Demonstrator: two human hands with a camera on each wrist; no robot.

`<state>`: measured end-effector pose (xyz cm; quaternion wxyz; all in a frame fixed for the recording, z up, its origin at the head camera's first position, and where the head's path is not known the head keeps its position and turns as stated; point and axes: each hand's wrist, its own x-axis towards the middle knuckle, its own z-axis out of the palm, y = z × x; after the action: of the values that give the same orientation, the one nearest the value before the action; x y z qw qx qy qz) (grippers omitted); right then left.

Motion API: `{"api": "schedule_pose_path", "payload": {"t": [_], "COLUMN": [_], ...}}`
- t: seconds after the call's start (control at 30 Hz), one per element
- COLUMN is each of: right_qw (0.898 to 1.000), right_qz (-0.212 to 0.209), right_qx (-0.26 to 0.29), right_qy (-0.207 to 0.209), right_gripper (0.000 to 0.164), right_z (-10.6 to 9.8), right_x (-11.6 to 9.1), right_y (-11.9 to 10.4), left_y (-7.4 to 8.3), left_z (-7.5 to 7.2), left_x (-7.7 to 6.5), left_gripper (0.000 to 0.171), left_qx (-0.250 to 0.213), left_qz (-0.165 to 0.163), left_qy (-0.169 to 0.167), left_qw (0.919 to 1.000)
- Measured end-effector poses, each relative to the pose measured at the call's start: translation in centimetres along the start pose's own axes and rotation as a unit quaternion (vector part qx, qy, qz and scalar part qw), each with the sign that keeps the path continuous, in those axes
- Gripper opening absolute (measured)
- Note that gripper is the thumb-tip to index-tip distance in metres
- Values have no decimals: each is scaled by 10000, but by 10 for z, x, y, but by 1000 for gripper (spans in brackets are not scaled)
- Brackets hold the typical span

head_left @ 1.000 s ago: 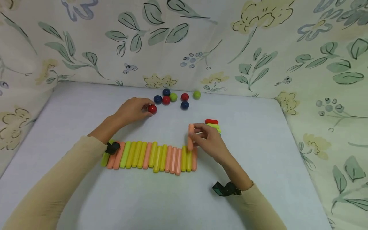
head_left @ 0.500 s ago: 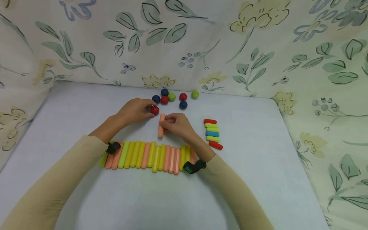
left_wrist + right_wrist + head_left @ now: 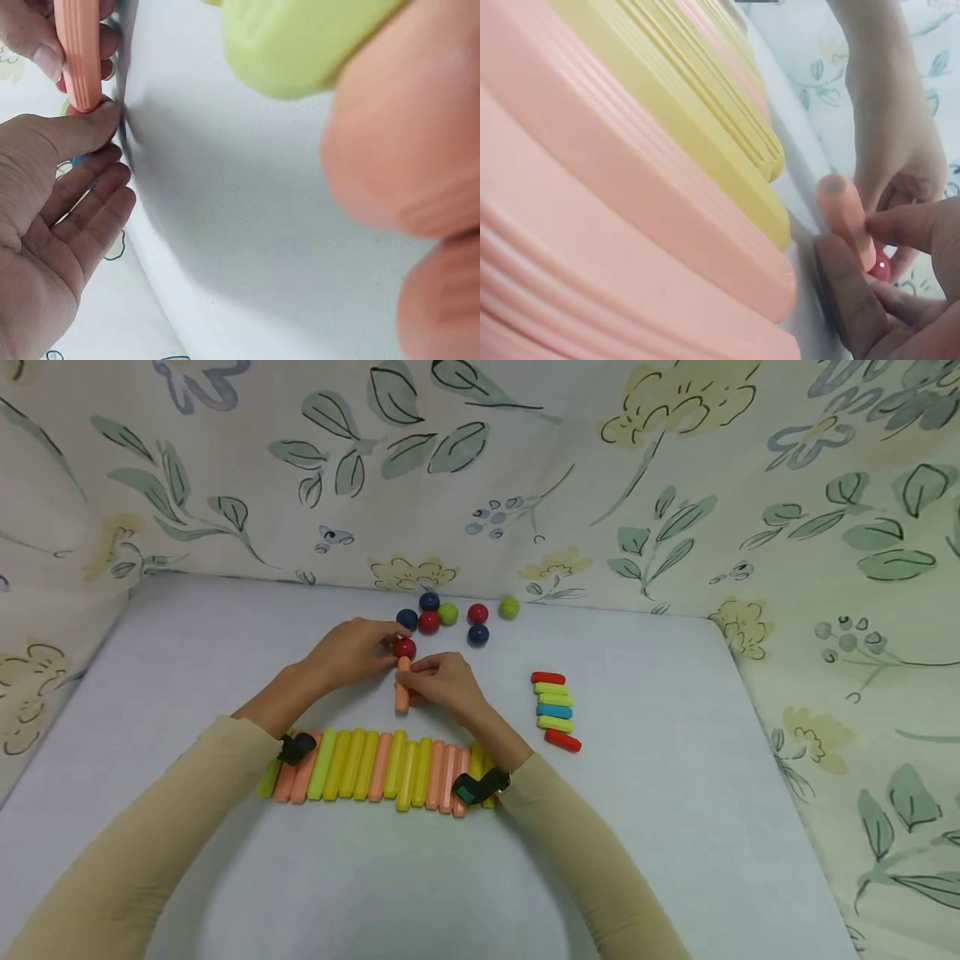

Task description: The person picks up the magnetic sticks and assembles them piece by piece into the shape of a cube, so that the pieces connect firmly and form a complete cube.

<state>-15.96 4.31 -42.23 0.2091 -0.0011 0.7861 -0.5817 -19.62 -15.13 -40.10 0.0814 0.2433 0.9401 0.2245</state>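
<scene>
the left hand (image 3: 352,652) pinches a single red ball (image 3: 405,648) between thumb and fingertip, a narrow grip with the other fingers loosely bent, above the far middle of the white desk (image 3: 675,793). the right hand (image 3: 444,683) has a narrow grip too, holding an orange stick (image 3: 402,689) between thumb and fingers, one end pointing away toward the ball. that far end is right at the ball's near side, though whether the two touch is hard to tell. nearer than both hands, a long row of sticks (image 3: 369,766) in lime, orange and yellow runs left to right, side by side, their near ends uneven; the black wrist strap (image 3: 476,787) of the right arm covers part of the row's right end. just beyond the hands sits a loose group of balls: two dark blue balls (image 3: 429,601), another red ball (image 3: 429,623) and a green ball (image 3: 447,614), with one more red, one more dark blue and one more green a little to the right. well to the right of the hands, short sticks (image 3: 554,712) in red, lime and blue form a small column. a floral cloth (image 3: 517,460) hangs along the far side.
</scene>
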Motion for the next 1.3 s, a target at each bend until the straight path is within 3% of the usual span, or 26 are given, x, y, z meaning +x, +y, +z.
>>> {"api": "schedule_pose_path", "payload": {"t": [0.13, 0.23, 0.3, 0.4, 0.53, 0.67, 0.93, 1.03, 1.13, 1.2, 1.3], "right_qw": [10000, 9999, 9996, 9988, 9977, 9947, 9784, 9648, 9351, 9115, 8958], "right_qz": [31, 14, -55, -184, -302, -495, -1151, -1585, -2032, -2154, -2008], "right_qx": [23, -58, -183, -316, -397, -722, -1652, -1956, -2536, -3008, -3510], "right_qy": [63, 119, 197, 336, 451, 534, 473, 758, 1417, 1798, 1846], "right_gripper": [33, 33, 34, 34, 33, 31, 29, 27, 25, 26, 32], "right_z": [3, 5, 6, 6, 6, 5, -11, -27, -47, -60, -72], "right_x": [1, 2, 2, 4, 4, 2, -3, -5, -3, 2, 9], "right_y": [1, 1, 1, 1, 3, 3, 2, 3, 4, 4, 4], "left_y": [4, 9, 11, 13, 10, 4, 2, 2, 2, 1, 0], "left_z": [-3, -6, -7, -9, -8, -4, 0, 2, 4, 5, 7], "left_x": [-10, -19, -24, -27, -26, -23, -19, -18, -19, -20, -20], "left_gripper": [49, 44, 46, 59, 63, 54, 54, 54, 53, 54, 56], "left_qx": [-147, -711, -1347, -2414, -3277, -3728, -4188, -4258, -4271, -4246, -4244], "left_qz": [-401, -954, -1272, -1589, -1769, -1893, -2317, -2433, -2550, -2544, -2616], "left_qy": [-53, -370, -767, -1407, -1879, -1929, -1684, -1685, -1663, -1639, -1544], "left_qw": [9991, 9922, 9797, 9469, 9088, 8877, 8617, 8550, 8514, 8533, 8530]}}
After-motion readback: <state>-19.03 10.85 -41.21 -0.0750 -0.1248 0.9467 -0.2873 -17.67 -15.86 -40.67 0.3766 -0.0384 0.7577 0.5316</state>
